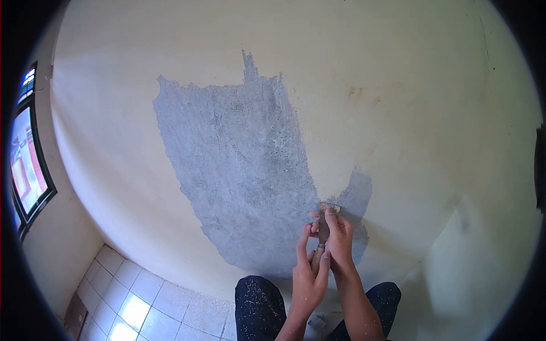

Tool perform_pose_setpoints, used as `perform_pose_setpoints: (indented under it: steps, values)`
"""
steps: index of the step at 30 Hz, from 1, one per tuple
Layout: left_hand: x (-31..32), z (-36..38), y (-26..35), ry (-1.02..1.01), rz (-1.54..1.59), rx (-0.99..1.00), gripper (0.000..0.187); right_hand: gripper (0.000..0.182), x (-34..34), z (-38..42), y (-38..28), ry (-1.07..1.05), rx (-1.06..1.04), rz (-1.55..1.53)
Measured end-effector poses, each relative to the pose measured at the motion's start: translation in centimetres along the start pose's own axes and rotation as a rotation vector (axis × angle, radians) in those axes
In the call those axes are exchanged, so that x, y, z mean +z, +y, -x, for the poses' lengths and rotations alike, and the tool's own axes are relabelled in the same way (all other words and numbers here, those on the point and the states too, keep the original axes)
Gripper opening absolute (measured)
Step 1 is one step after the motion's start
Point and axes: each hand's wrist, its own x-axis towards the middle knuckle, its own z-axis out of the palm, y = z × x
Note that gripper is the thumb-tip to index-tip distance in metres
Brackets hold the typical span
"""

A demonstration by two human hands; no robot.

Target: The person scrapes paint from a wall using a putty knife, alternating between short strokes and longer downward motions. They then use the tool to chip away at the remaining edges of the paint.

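A scraper (323, 230) with a wooden handle and a flat metal blade stands upright against the wall (398, 113). Around its handle are the closed fingers of my left hand (310, 278). Higher up, my right hand (339, 238) grips the blade, its thumb near the broad top edge. Pale flakes lie at that edge. The blade's tip is at the lower right border of a large grey bare patch (233, 159), where cream paint meets it. A smaller grey strip (359, 193) shows to the right of my hands.
My two knees (259, 304), in dark trousers specked with flakes, are below my hands. White floor tiles (159, 318) lie at the lower left. A dark-framed window (28, 159) is at the far left. The wall's corner runs down the right side.
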Motion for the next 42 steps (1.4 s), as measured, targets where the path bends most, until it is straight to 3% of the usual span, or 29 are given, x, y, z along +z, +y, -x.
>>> perform_pose_setpoints:
  steps: [11,15,22,26,35,38,42]
  values:
    - [2.0,-1.1,-2.4,0.093,-0.074,0.129,0.057,0.043,0.5,-0.5,0.0,0.082,-0.057,0.084]
    - [2.1,-1.2,-2.1,0.088,-0.020,0.060,0.056,0.044,0.5,-0.9,0.0,0.089,-0.086,0.116]
    - [1.4,-2.0,-4.9,0.087,-0.032,0.241,0.052,0.046,1.6,-0.5,0.1,0.149,-0.099,0.074]
    - [0.4,-0.9,-3.7,0.008,-0.021,0.109,0.050,0.045,1.2,0.0,1.2,0.193,-0.116,0.087]
    - [1.5,-0.7,-3.3,0.042,-0.019,0.125,0.048,0.048,0.6,0.0,0.5,0.201,-0.074,0.129]
    - [1.7,-1.8,-3.0,0.051,-0.010,0.162,0.048,0.048,0.8,-1.3,1.4,0.270,-0.225,0.203]
    - [1.8,-3.6,0.1,0.040,-0.007,0.139,0.049,0.046,2.8,-2.2,-3.3,0.166,-0.137,0.081]
